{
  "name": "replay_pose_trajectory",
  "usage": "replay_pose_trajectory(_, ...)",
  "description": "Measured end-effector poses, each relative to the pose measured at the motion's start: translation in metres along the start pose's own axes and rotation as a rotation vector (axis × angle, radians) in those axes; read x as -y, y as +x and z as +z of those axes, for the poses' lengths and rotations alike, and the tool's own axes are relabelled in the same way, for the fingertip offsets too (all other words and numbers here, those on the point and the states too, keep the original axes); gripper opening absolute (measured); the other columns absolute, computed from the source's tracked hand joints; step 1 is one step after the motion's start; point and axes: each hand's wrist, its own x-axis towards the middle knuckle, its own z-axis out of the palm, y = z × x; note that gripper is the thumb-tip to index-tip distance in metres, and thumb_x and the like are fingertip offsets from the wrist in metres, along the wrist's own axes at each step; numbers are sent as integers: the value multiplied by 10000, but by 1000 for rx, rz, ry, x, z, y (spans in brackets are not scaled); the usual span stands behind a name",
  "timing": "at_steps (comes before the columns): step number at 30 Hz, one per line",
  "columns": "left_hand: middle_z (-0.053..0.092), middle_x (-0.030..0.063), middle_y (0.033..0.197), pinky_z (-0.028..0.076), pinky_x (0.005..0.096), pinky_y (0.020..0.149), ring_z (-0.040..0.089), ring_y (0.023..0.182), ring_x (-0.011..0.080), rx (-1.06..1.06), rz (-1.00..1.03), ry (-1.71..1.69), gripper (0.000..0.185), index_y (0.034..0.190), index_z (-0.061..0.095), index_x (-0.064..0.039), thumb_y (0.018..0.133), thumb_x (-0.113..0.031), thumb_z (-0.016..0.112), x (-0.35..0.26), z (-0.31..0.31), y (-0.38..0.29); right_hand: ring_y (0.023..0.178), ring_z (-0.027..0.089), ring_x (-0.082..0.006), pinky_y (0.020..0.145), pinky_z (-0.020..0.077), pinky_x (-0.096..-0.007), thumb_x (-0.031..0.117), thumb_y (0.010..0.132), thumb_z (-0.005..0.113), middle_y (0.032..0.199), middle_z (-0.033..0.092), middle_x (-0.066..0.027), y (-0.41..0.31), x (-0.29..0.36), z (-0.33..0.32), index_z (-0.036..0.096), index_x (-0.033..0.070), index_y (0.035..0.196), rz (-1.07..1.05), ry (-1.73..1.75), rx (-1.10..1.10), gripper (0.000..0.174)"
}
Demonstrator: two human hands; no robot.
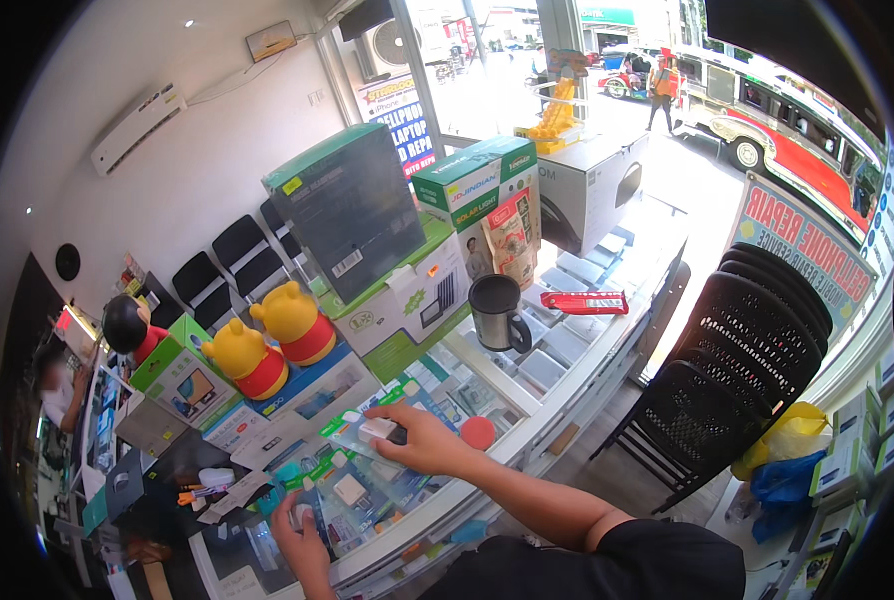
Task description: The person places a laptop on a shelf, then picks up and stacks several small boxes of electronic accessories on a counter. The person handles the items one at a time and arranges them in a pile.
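Over the glass display counter (503, 373), my right hand (428, 439) grips a clear blister pack (377, 430) with a white and dark piece, seemingly a charger, between thumb and fingers. Lower left, my left hand (302, 546) has its fingers curled around a small pale item (299, 514) that I cannot make out well. Between the hands lie several blister packs with green headers, one holding a white charger (351, 490). A round red disc (478, 433) is on the glass to the right of my right hand.
A steel mug (495, 313) and a red packet (584, 302) stand and lie farther along the counter. Product boxes (387, 300) and yellow bear figures (248, 358) line its far side. Stacked black chairs (724, 375) are at right. Another person (61, 390) is at far left.
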Motion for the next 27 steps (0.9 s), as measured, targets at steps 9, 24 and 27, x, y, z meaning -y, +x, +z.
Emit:
replay_pose_trajectory(9, 674, 186, 1350, 520, 450, 995, 645, 1221, 318, -95, 125, 18, 374, 1430, 682, -66, 1095, -222, 633, 42, -17, -18, 1376, 634, -328, 1041, 553, -402, 338, 1141, 461, 1572, 580, -188, -31, -18, -9, 423, 25, 1640, 284, 1320, 201, 590)
replay_pose_trajectory(24, 576, 278, 1508, 446, 554, 1142, 514, 1403, 478, -2, 176, 343, 724, 1533, 567, -15, 967, -379, 834, 36, -41, -52, 869, 609, -217, 623, 512, -277, 421, 1164, 347, 1441, 614, -303, -71, 2, 18, 381, 47, 1659, 347, 1803, 305, 621)
replay_pose_trajectory(27, 594, 278, 1489, 472, 533, 1125, 552, 1379, 465, -18, 138, 150, 681, 1516, 571, 22, 1016, -393, 777, 34, -46, -50, 840, 583, -197, 598, 478, -248, 437, 1159, 373, 1381, 633, -268, -84, 10, 32, 421, 55, 1624, 289, 1792, 240, 604)
